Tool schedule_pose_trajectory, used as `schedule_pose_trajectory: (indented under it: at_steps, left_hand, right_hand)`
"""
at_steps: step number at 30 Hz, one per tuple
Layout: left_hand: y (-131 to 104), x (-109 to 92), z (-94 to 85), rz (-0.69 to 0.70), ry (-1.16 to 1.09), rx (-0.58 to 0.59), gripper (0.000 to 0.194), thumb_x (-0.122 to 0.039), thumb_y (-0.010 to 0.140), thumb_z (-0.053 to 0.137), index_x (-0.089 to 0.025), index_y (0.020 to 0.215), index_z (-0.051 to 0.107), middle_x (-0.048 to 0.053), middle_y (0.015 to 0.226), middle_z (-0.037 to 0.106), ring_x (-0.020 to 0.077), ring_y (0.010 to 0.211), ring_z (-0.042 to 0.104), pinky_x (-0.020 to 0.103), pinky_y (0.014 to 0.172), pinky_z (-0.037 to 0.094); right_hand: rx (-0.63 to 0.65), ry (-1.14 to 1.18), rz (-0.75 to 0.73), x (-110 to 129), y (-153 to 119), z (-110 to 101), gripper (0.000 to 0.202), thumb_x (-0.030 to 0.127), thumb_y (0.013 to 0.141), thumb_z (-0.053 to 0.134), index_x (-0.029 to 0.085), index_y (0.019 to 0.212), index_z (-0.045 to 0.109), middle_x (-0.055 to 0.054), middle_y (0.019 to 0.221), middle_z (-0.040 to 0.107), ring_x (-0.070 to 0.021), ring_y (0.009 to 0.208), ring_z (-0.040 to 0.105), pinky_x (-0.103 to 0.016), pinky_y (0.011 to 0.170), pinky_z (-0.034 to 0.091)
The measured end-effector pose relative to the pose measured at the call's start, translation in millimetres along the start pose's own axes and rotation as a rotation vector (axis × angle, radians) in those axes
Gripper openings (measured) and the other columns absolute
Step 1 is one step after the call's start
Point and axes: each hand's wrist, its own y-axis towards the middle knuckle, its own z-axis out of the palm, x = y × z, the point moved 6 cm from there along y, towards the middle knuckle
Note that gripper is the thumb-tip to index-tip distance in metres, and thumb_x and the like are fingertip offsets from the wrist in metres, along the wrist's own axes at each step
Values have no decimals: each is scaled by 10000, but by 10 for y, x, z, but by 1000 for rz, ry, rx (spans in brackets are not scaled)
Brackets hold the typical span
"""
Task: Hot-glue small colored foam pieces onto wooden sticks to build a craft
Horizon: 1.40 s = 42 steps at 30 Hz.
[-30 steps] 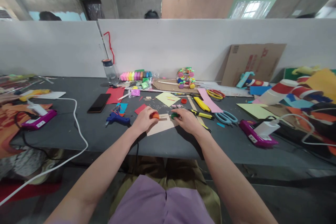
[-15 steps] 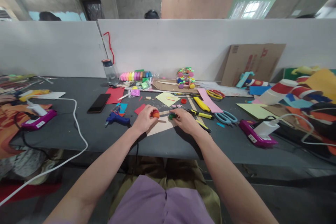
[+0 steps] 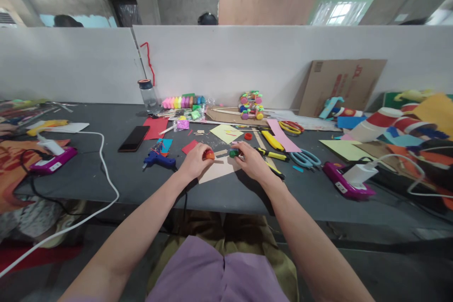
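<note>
My left hand (image 3: 195, 160) is closed, its fingertips pinching a small round orange-red piece (image 3: 210, 155), perhaps a bottle cap. Opposite it, the fingers of my right hand (image 3: 250, 158) are closed on a small round green piece (image 3: 233, 153), which they partly hide. Between the hands, thin wooden sticks (image 3: 222, 152) lie over a beige cardboard sheet (image 3: 215, 173). A red cap-like ring (image 3: 248, 136) and a pale yellow paper square (image 3: 225, 134) lie just beyond. I cannot make out whether the sticks touch either piece.
Left of my hands are a blue glue gun (image 3: 159, 159), a phone (image 3: 133, 138) and a water bottle (image 3: 148, 96). A yellow cutter (image 3: 272, 140), pliers (image 3: 272, 154) and blue-handled scissors (image 3: 305, 158) lie to the right. A purple power strip (image 3: 348, 184) sits farther right.
My right hand's fingers have shifted slightly, so more of the green piece shows. The left hand stays almost still with the orange-red piece.
</note>
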Motion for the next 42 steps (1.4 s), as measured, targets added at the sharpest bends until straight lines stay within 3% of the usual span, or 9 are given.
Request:
schedule_pose_trajectory:
  at_steps: [8,20,31,42]
  left_hand:
    - [9,3,17,25,-52,-60,215,-193,734,572,-188,947,539,43,926,590,181,865,567,308,779,465]
    - [-11,-22,54,-23,-133,-29,226,-218,726,575,-199,940,505,29,893,613,167,820,597,292,738,484]
    - [-18,-12,53,-54,-79,-8,215,-256,749,590,-204,942,512,36,896,635,184,837,609,310,757,485]
    - [-13,-38,85,-6,1,42,185,-262,740,608,-201,906,555,46,926,643,212,883,602,332,787,472]
  right_hand:
    - [62,-1,51,-38,-10,82,269,118,775,522,171,1038,543,-83,986,621,-197,827,585,-325,773,447]
    - [112,-26,62,-5,-16,105,236,133,777,542,176,1009,561,-67,953,640,-193,851,585,-304,778,434]
    - [22,63,51,-6,-3,60,225,152,787,526,183,1009,546,-63,944,639,-186,830,589,-301,753,451]
    - [34,43,67,-39,-5,89,211,145,794,526,186,1001,541,-73,977,638,-197,874,591,-319,784,457]
